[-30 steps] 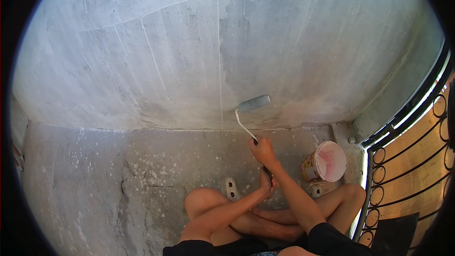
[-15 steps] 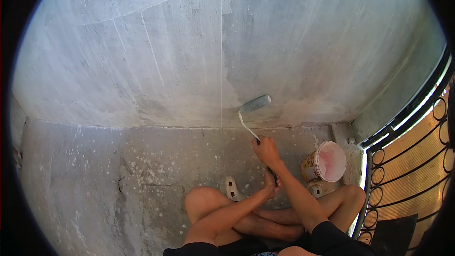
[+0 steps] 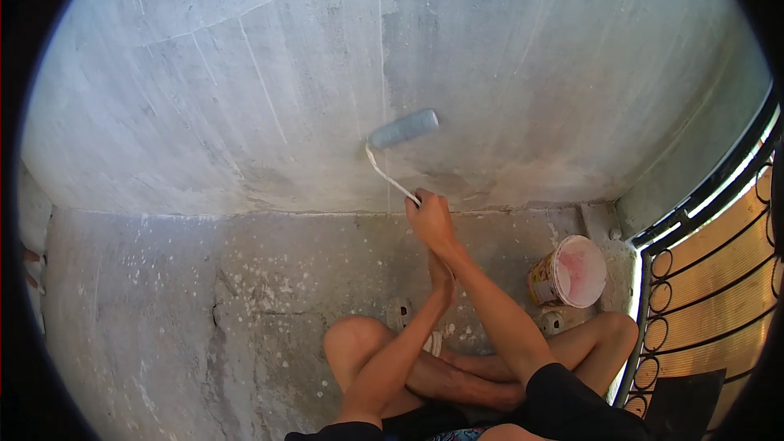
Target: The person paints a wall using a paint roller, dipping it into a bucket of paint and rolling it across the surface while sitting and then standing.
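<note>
A paint roller (image 3: 404, 128) lies slantwise against the grey wall (image 3: 286, 98), its sleeve a little above the foot of the wall. From its left end, a bent white rod runs down to my right hand (image 3: 430, 216), which is closed round the handle. Below it, my left hand (image 3: 442, 278) is closed at the lower end of the handle, partly hidden behind my right forearm. The wall looks darker to the right of a thin vertical line.
A bucket (image 3: 541, 279) with pinkish-white inside stands on the paint-spotted floor (image 3: 155, 302) to the right. Pale clogs (image 3: 553, 323) lie near my crossed legs. A metal gate (image 3: 706, 294) with black bars and scrolls borders the right side.
Both hands have moved up and to the left with the paint roller. Its sleeve has gone from near the base of the wall to higher up, nearer the vertical line.
</note>
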